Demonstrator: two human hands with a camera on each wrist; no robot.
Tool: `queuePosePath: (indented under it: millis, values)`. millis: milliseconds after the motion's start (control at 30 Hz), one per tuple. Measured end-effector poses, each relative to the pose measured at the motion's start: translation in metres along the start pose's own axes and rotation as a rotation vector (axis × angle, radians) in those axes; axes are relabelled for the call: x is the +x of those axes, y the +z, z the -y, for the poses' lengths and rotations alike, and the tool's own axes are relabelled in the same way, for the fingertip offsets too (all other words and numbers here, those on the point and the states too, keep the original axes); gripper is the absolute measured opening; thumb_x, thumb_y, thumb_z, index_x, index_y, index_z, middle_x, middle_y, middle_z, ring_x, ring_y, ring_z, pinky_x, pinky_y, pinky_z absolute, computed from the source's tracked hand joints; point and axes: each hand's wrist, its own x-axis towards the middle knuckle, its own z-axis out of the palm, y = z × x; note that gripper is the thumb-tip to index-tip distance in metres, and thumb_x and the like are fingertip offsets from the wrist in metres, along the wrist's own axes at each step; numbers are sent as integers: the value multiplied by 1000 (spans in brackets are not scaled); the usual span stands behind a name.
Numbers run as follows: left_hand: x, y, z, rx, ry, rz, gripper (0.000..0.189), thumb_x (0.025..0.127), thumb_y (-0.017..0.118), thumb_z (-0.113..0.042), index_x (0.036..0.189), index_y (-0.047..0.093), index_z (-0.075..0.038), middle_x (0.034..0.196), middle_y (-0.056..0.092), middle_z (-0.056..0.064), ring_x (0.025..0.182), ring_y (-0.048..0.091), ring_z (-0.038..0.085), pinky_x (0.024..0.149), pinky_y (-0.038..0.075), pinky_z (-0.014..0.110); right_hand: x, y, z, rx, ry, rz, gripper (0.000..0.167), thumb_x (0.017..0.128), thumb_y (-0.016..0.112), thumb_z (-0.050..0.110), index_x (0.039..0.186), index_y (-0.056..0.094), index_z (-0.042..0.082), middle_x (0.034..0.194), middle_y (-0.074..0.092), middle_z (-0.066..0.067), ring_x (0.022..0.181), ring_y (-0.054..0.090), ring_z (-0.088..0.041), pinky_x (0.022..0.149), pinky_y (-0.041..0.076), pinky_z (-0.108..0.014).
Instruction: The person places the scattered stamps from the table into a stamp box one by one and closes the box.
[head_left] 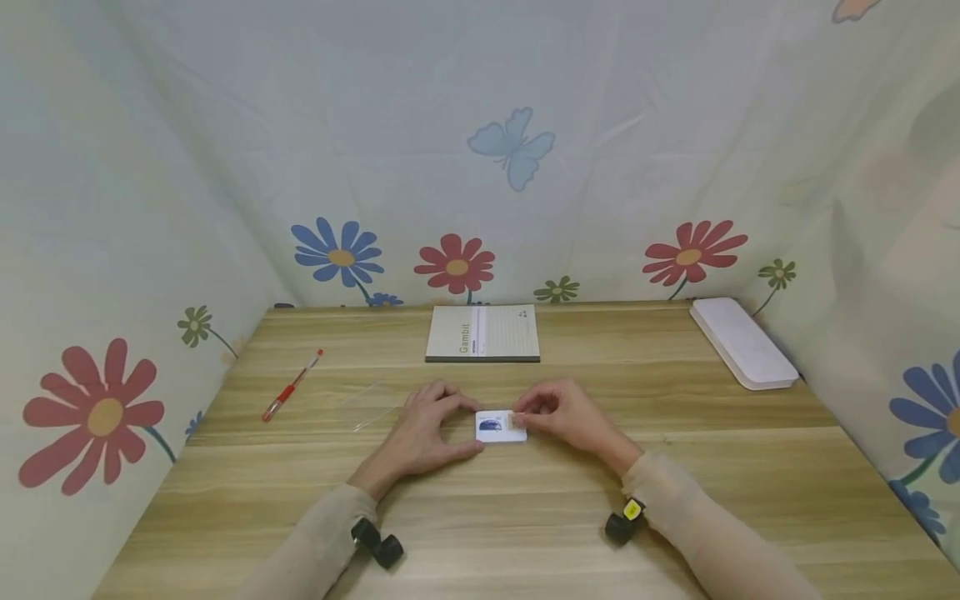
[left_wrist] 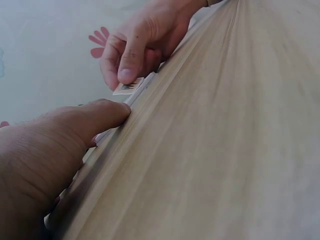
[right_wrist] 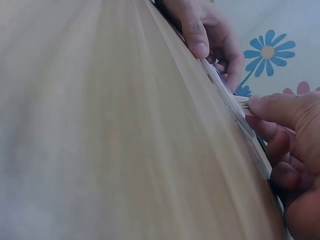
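From where I am standing: one white card (head_left: 490, 427), lying on the tabletop (head_left: 480, 517); left hand (head_left: 429, 429) spreading thumb and forefinger at its left corners, apparently steadying it; right hand (head_left: 567, 418) pinching a small printed piece (head_left: 517, 421) over its right end, seemingly for fine control. Beyond the card, a notebook (head_left: 483, 333) is lying; leftward, a clear sheet (head_left: 367, 407) and red pen (head_left: 292, 385); far right, a white case (head_left: 744, 343). Only fingers are crowding the card.

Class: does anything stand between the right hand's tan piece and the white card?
Nothing visible does: the right hand pinches the tan piece over the right end of the white card; the left hand holds its left end.
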Motion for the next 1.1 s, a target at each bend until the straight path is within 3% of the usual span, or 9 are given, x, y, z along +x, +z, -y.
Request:
queuePosePath:
  millis: [300,1100]
  values:
    - [1,0,-1,1,4,3,56,87,89,-62,135,77,-35,130,61,-4,125,56,20,108,42,50,-2,3,1,-41,0,-7,10,95,91,15,103,86,14,88,76,3,72,61,-11,63,45,-22]
    - [0,-1,-2,0,-6,-4,55,87,89,-62,134,77,-37,130,61,-5,125,55,20,109,42,51,-2,2,-1,-160,-80,25,8,97,89,17,105,89,18,88,74,10,74,59,-9,65,46,-24]
